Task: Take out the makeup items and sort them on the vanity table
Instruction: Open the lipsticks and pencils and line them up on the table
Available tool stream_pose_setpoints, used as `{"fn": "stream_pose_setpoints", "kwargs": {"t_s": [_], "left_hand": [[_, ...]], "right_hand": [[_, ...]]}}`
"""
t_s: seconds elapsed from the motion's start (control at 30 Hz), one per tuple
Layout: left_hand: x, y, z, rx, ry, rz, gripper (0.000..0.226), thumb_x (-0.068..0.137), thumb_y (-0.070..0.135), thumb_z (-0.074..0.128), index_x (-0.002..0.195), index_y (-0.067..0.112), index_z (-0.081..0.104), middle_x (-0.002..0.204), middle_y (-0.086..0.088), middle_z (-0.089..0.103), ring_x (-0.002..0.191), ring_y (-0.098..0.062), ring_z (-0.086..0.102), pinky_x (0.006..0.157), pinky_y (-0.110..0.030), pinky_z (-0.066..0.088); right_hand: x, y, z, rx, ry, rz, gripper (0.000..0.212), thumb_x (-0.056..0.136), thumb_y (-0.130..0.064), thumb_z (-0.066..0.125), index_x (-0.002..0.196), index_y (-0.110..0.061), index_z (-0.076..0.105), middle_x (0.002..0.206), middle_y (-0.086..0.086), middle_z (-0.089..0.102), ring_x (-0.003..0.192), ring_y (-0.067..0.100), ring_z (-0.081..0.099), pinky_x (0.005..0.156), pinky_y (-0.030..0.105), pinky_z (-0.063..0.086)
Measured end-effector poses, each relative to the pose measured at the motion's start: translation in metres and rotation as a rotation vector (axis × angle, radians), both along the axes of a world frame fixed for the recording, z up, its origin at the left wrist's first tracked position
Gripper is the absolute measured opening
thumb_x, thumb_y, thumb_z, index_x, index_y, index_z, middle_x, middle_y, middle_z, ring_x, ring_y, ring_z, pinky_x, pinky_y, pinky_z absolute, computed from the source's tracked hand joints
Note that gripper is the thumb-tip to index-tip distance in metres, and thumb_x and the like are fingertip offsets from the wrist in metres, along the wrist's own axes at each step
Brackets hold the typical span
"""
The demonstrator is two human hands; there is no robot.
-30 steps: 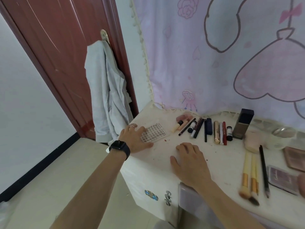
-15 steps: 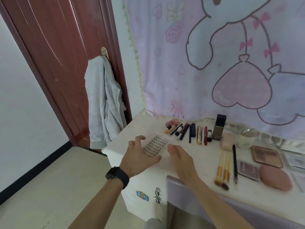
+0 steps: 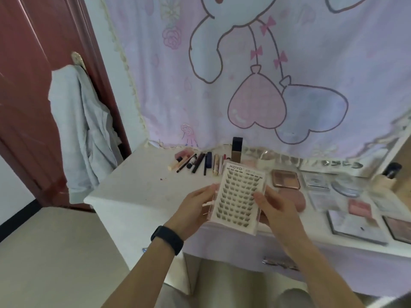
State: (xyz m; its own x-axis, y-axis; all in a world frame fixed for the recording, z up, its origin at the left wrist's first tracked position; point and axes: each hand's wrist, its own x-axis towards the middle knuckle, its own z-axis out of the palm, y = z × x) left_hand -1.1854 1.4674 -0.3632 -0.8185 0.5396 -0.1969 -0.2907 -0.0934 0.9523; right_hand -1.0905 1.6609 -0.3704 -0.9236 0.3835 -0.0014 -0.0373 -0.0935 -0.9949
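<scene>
A clear false-eyelash case (image 3: 239, 196) with rows of lash clusters is held up above the front of the white vanity table (image 3: 138, 183). My left hand (image 3: 195, 210) grips its left edge and my right hand (image 3: 278, 207) grips its right edge. Behind it, a row of lipsticks, pencils and tubes (image 3: 195, 162) lies near the table's back edge beside an upright dark foundation bottle (image 3: 236, 150). To the right lie an eyeshadow palette (image 3: 285, 178) and a pink powder puff (image 3: 293, 197).
Compacts, clear cases and a pink blush pan (image 3: 359, 207) crowd the table's right side, with a framed mirror (image 3: 355, 227) at the front right. A grey garment (image 3: 80, 132) hangs on the red door's handle at left. A cartoon curtain (image 3: 255, 70) hangs behind.
The lash case lay on the table's left part under my left hand. Both hands have picked it up and brought it to the middle front; the view has swung right.
</scene>
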Motion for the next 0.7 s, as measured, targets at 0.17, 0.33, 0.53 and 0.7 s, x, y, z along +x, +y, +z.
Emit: {"fn": "stream_pose_setpoints", "kwargs": {"t_s": [0.17, 0.33, 0.53, 0.7], "left_hand": [[0.013, 0.033, -0.003, 0.229, -0.168, -0.165, 0.051, 0.103, 0.046, 0.043, 0.142, 0.015, 0.054, 0.143, -0.018, 0.054, 0.134, -0.037, 0.049, 0.116, -0.057, 0.032], [0.028, 0.052, 0.008, 0.336, -0.219, -0.217, 0.058, 0.101, 0.056, 0.037, 0.138, 0.018, 0.058, 0.142, -0.017, 0.055, 0.126, -0.034, 0.053, 0.115, -0.054, 0.031], [0.031, 0.056, 0.013, 0.272, -0.161, -0.215, 0.059, 0.099, 0.058, 0.036, 0.139, 0.02, 0.058, 0.139, -0.016, 0.058, 0.12, -0.029, 0.059, 0.106, -0.049, 0.045], [0.027, 0.048, 0.014, 0.205, -0.123, -0.178, 0.068, 0.093, 0.069, 0.035, 0.139, 0.025, 0.056, 0.133, -0.015, 0.063, 0.122, -0.034, 0.06, 0.107, -0.056, 0.043]], "right_hand": [[0.003, 0.018, -0.005, 0.094, 0.049, -0.236, 0.027, 0.092, -0.022, 0.073, 0.115, -0.019, 0.059, 0.113, 0.008, 0.07, 0.093, 0.018, 0.074, 0.075, 0.046, 0.064], [0.0, 0.022, -0.002, 0.342, 0.042, -0.232, 0.035, 0.088, -0.031, 0.077, 0.119, -0.026, 0.06, 0.104, -0.007, 0.072, 0.094, 0.008, 0.071, 0.081, 0.033, 0.061], [0.003, 0.025, -0.008, 0.564, 0.031, -0.166, 0.06, 0.08, -0.052, 0.076, 0.133, -0.028, 0.063, 0.117, -0.016, 0.067, 0.108, 0.002, 0.063, 0.091, 0.031, 0.057], [0.011, 0.022, -0.01, 0.791, 0.038, 0.063, 0.081, 0.068, -0.082, 0.066, 0.139, -0.047, 0.052, 0.149, -0.024, 0.04, 0.137, -0.002, 0.039, 0.107, 0.022, 0.038]]}}
